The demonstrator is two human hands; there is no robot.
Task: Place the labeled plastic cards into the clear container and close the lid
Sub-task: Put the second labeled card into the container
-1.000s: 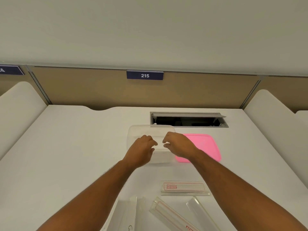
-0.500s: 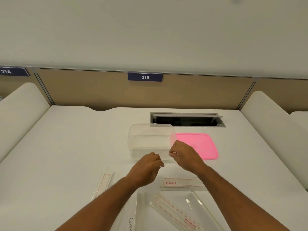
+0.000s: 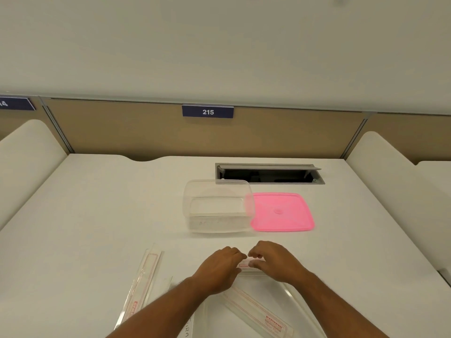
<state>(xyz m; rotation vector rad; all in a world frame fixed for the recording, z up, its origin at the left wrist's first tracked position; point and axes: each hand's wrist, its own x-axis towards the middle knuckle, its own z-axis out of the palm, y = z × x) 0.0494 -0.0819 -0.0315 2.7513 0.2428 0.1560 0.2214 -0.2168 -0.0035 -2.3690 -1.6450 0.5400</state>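
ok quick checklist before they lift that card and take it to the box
1. Box open on top: ok.
2. Pink lid off, flat beside the box: ok.
3. Both hands at the card: left hand and right hand ok.
4. Firm grip on the card: cannot tell.
5. Table between card and box free: ok.
6. Other cards waiting outside the box: ok.

Container (image 3: 218, 207) sits mid-table (image 3: 97, 215). Lid (image 3: 283, 212) touching it at 3 o'clock. Cable hatch (image 3: 268, 173) behind, at 1 o'clock. Both hands (image 3: 220, 268) (image 3: 273, 263) at 6 o'clock, over one card (image 3: 245, 264). More cards: one at 7 o'clock (image 3: 144, 276), one nearer (image 3: 258, 313), under the forearms.
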